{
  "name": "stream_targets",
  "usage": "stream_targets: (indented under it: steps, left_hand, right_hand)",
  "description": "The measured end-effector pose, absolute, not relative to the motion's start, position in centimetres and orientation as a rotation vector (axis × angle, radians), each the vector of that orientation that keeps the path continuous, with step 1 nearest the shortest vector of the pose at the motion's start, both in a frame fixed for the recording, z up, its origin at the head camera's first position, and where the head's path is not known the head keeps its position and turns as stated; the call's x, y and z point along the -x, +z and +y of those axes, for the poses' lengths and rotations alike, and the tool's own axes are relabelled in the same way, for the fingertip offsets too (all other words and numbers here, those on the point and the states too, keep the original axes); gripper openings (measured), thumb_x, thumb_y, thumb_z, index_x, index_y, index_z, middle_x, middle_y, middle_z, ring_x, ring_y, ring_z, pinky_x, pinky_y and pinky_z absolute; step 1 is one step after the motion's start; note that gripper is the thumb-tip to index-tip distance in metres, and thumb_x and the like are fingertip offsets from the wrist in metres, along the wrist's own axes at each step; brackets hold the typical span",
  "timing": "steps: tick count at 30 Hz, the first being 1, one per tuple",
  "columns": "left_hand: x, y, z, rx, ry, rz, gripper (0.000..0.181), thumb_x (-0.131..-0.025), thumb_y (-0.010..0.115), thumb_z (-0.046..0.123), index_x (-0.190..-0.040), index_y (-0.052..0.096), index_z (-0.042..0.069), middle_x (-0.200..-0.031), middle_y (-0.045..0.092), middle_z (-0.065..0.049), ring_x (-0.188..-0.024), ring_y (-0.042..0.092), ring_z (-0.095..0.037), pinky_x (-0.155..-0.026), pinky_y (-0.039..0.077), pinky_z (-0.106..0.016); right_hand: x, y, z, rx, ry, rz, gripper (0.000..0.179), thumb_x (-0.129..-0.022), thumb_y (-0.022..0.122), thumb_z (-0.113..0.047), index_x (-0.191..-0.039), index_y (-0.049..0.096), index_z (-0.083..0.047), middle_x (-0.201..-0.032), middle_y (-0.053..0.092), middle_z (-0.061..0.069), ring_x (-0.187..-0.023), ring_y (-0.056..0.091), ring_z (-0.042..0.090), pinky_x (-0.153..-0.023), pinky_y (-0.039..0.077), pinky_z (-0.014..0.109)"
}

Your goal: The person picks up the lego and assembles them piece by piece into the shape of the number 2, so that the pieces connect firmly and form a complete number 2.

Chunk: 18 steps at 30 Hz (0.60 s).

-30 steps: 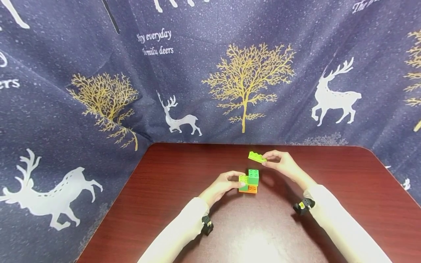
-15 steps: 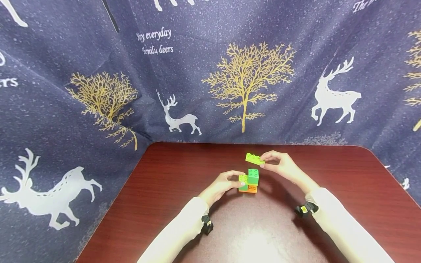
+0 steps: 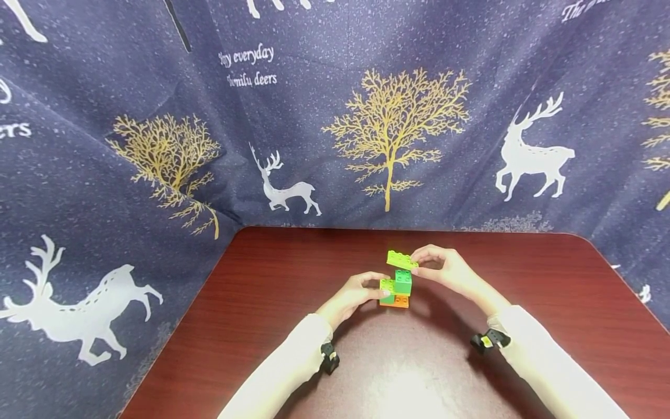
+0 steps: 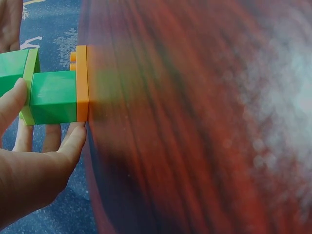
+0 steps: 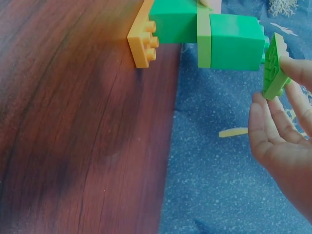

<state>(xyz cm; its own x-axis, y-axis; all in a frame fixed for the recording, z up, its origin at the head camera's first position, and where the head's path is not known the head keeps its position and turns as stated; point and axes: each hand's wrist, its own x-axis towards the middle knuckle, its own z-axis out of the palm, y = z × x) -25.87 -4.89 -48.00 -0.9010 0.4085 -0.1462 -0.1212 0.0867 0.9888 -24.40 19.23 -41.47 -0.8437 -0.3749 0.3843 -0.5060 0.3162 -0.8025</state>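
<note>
A stack of toy building bricks stands on the table: an orange plate (image 5: pixel 140 41) at the bottom, a green brick (image 4: pixel 54 97) on its left part, a lime plate (image 5: pixel 204 44) across that, and a second green brick (image 3: pixel 403 281) on the right end. My left hand (image 3: pixel 356 295) holds the stack from its left side, thumb and fingers around the lime plate and lower brick. With thumb and fingers my right hand (image 3: pixel 445 269) pinches another lime plate (image 3: pixel 400 259) by its right end. It is tilted, just above the upper green brick's studs.
The reddish-brown wooden table (image 3: pixel 272 262) extends around the stack. A dark blue cloth (image 3: pixel 293 116) with deer and trees hangs behind its far edge. Each wrist carries a small black camera, one on the right wrist (image 3: pixel 490 340). Light glares off the near tabletop.
My right hand has brought the lime plate left and down, closer to the upper green brick. The left hand and the stack have stayed in place.
</note>
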Motion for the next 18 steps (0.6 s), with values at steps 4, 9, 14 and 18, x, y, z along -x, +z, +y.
stream_targets:
  steps: [4,9,14,18]
  left_hand:
    - [25.9,-48.0,-4.9,-0.293,1.872,1.978,0.040,-0.079,0.076,0.005,-0.118,0.067,0.006,-0.110,0.066,-0.010,-0.089,0.064,-0.015,-0.084,0.052,-0.033]
    - [25.9,-48.1,-5.0,-0.285,1.880,1.968,0.039,-0.078,0.076,0.005,-0.116,0.069,0.009,-0.107,0.067,-0.008,-0.089,0.064,-0.016,-0.082,0.051,-0.030]
    - [25.9,-48.0,-4.9,-0.255,1.881,1.970,0.038,-0.078,0.077,0.005,-0.115,0.069,0.009,-0.104,0.068,-0.006,-0.088,0.065,-0.016,-0.080,0.052,-0.029]
    - [25.8,-47.8,-4.8,-0.223,1.876,1.969,0.038,-0.079,0.077,0.005,-0.116,0.068,0.008,-0.104,0.068,-0.008,-0.088,0.066,-0.017,-0.081,0.052,-0.031]
  right_hand:
    - [24.8,-42.4,19.5,-0.864,1.591,-2.411,0.023,-0.081,0.074,0.000,-0.103,0.068,-0.001,-0.106,0.066,0.016,-0.093,0.066,0.016,-0.081,0.053,0.029]
    - [24.7,-42.6,19.2,-0.909,1.601,-2.393,0.023,-0.081,0.075,0.000,-0.102,0.068,-0.001,-0.105,0.065,0.017,-0.092,0.065,0.014,-0.080,0.053,0.030]
    - [24.5,-42.7,18.8,-0.943,1.614,-2.379,0.024,-0.079,0.075,0.002,-0.102,0.068,0.000,-0.105,0.065,0.017,-0.091,0.065,0.016,-0.080,0.054,0.032]
    - [24.6,-43.0,18.7,-0.961,1.608,-2.371,0.024,-0.079,0.076,0.002,-0.102,0.069,-0.003,-0.104,0.066,0.014,-0.093,0.064,0.014,-0.081,0.054,0.032]
